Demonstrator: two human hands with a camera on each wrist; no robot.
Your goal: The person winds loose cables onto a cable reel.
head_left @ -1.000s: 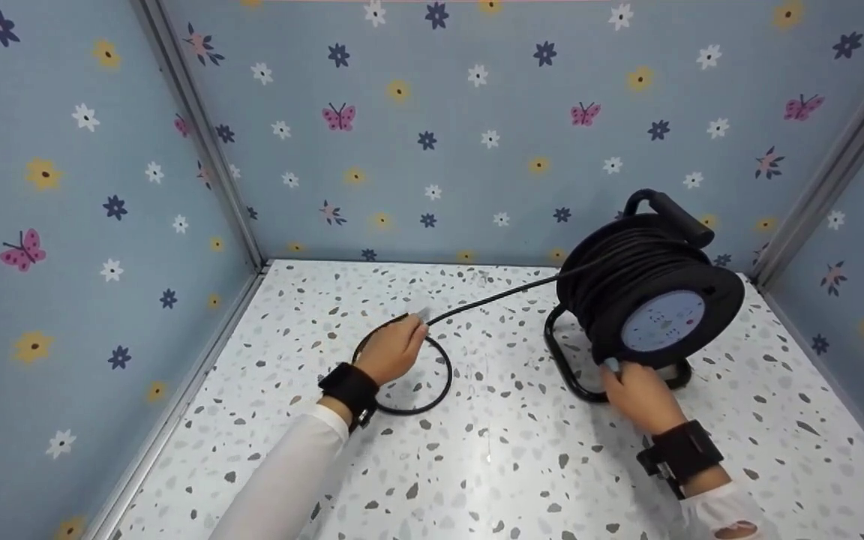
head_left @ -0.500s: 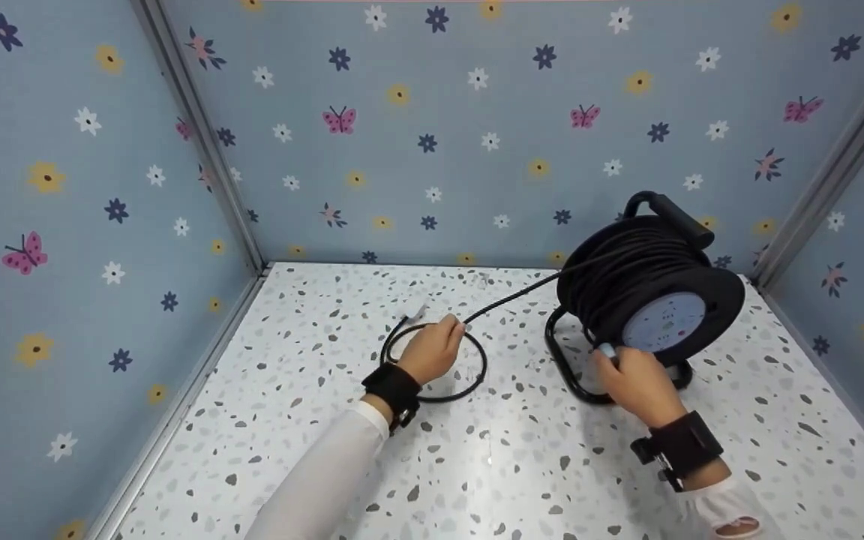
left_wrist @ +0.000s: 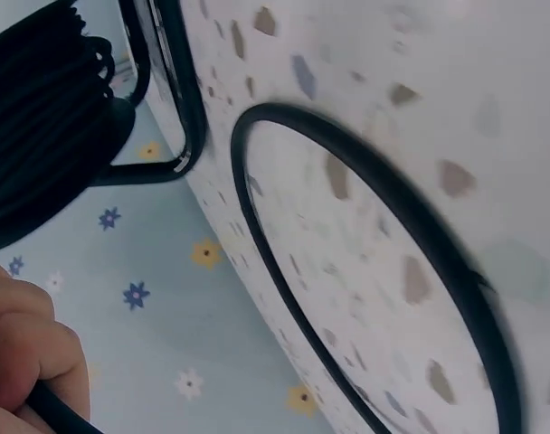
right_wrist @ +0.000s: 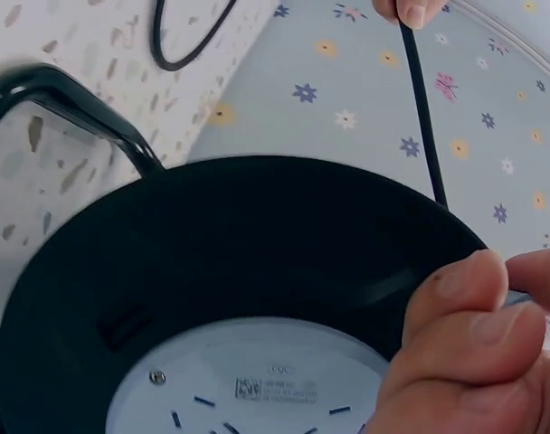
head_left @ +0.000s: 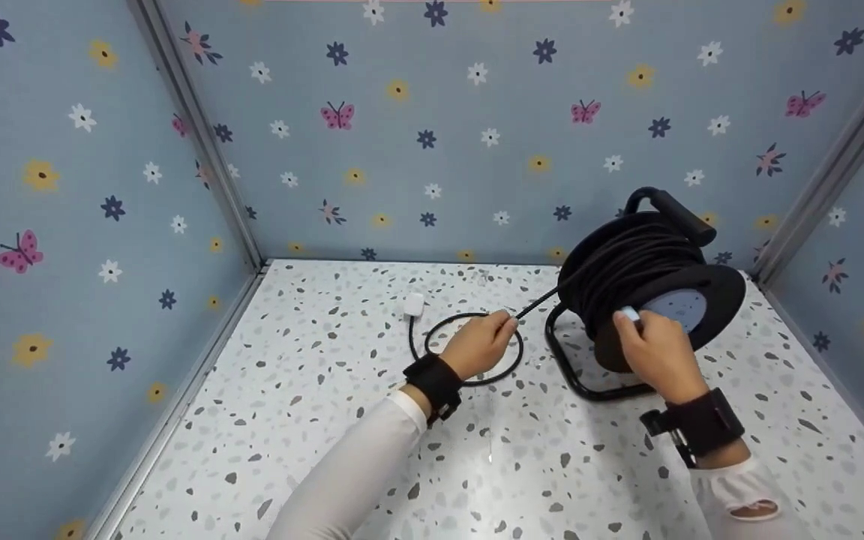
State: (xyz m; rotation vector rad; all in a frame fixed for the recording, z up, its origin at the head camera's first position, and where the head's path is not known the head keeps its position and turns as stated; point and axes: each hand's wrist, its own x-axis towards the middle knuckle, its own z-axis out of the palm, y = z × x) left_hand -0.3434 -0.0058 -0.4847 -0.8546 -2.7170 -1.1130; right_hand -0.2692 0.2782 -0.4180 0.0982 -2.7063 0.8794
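A black cable reel stands on its tubular frame at the right, wound with black cable. In the head view my left hand grips the cable where it runs taut to the reel. My right hand pinches a pale blue knob on the front flange, partly covering the reel's pale socket panel. Past the left hand, loose cable lies in a loop on the tabletop. It ends in a white plug behind the left wrist. The right wrist view shows the flange close up.
The speckled white tabletop extends to both sides and the front. Blue flowered panels enclose it at the back, left and right, with metal posts at the corners. The reel's carrying handle leans toward the back panel.
My left hand has moved right along with the cable, closer to the reel, and the loose loop has shifted right. My right hand and the knob have risen along the flange as the reel turns.
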